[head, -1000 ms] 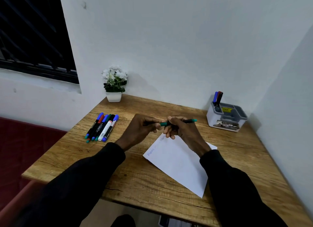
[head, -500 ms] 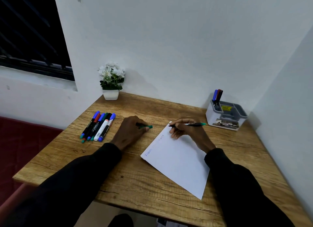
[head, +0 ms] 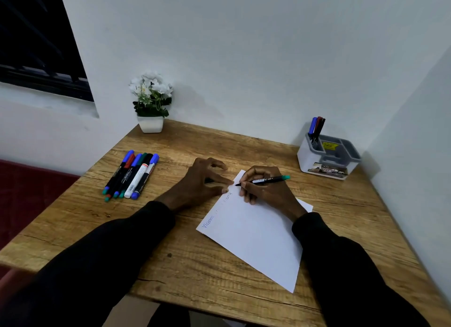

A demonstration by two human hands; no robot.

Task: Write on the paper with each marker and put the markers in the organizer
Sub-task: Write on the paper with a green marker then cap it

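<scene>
My right hand [head: 266, 188] grips the green-ended marker [head: 264, 180] in a writing hold, tip down on the far corner of the paper [head: 253, 236], which lies angled near the tabletop's middle, so the line can continue past the words already there. My left hand [head: 200, 182] presses fingertips on the sheet's edge to stop it sliding; whether it has the cap tucked inside I cannot tell. Half a second ago the cap showed green in that hand and it sat clear of the paper. Six markers [head: 131, 174] wait by the left edge; the organizer [head: 328, 159] at the far right corner holds three.
</scene>
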